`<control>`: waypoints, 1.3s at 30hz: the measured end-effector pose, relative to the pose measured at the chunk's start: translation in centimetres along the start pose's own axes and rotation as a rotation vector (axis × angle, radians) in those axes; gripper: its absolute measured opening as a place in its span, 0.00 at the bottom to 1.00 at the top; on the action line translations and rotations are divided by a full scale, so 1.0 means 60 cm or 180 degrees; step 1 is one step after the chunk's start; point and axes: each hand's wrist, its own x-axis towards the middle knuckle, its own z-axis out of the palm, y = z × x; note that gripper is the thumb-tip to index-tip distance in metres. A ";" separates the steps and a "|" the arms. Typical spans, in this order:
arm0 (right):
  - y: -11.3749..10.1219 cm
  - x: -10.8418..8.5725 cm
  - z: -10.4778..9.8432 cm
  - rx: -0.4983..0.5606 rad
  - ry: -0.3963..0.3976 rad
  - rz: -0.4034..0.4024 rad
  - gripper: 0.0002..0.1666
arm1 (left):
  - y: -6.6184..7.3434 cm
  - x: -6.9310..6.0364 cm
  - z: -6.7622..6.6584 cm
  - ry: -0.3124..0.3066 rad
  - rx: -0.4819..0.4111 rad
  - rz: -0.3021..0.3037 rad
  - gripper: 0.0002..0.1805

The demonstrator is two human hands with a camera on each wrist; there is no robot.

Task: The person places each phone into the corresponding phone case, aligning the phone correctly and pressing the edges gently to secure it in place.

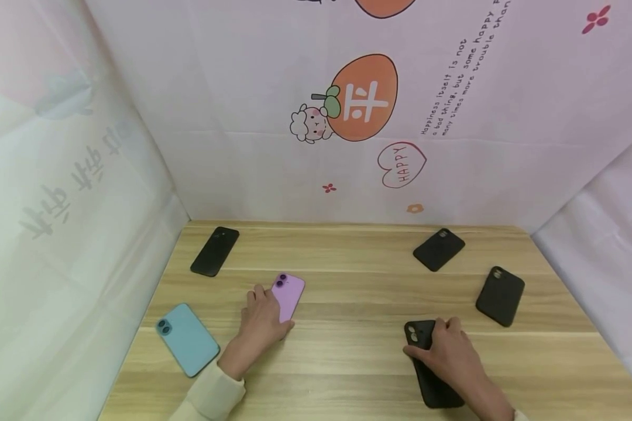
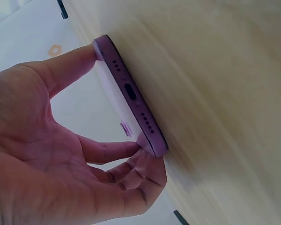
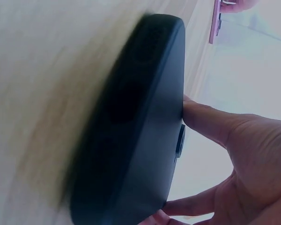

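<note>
My left hand (image 1: 263,318) grips a lilac phone (image 1: 291,295) by its long edges, thumb on one side and fingers on the other. In the left wrist view, the charging port end of the lilac phone (image 2: 131,91) faces the camera, and the phone lies close to the wood. On the right, my right hand (image 1: 455,354) holds a black phone case (image 1: 436,389) across its upper part, near the camera cutouts. The right wrist view shows the lower end of the black case (image 3: 152,131) large, with thumb and fingers at its sides.
A light blue phone (image 1: 189,342) lies left of my left hand, a black phone (image 1: 215,251) farther back. Two more black cases (image 1: 438,250) lie at the right, one being the nearer case (image 1: 500,296). White printed cloth (image 1: 253,164) walls the wooden table (image 1: 347,269).
</note>
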 end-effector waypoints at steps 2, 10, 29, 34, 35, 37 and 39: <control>0.000 0.001 0.000 0.0036 -0.0001 -0.0006 0.63 | 0.002 0.001 0.000 -0.0030 -0.0014 -0.0032 0.47; 0.001 0.001 -0.001 0.0100 -0.0024 0.0103 0.69 | 0.018 0.005 -0.005 -0.0023 -0.0012 -0.0085 0.47; 0.004 0.012 -0.013 0.0420 -0.0130 -0.0235 0.63 | 0.022 0.013 -0.013 -0.0076 -0.0104 -0.0119 0.49; 0.008 0.017 -0.029 0.0390 -0.0357 -0.0182 0.58 | 0.021 0.016 -0.014 -0.0070 -0.0197 -0.0113 0.49; 0.009 0.018 -0.031 0.0400 -0.0379 -0.0182 0.57 | 0.020 0.016 -0.013 -0.0061 -0.0233 -0.0103 0.48; 0.013 0.019 -0.035 0.0444 -0.0416 -0.0182 0.56 | 0.019 0.016 -0.013 -0.0034 -0.0307 -0.0061 0.46; 0.015 0.021 -0.038 0.0495 -0.0447 -0.0161 0.53 | 0.018 0.016 -0.013 -0.0032 -0.0377 -0.0034 0.43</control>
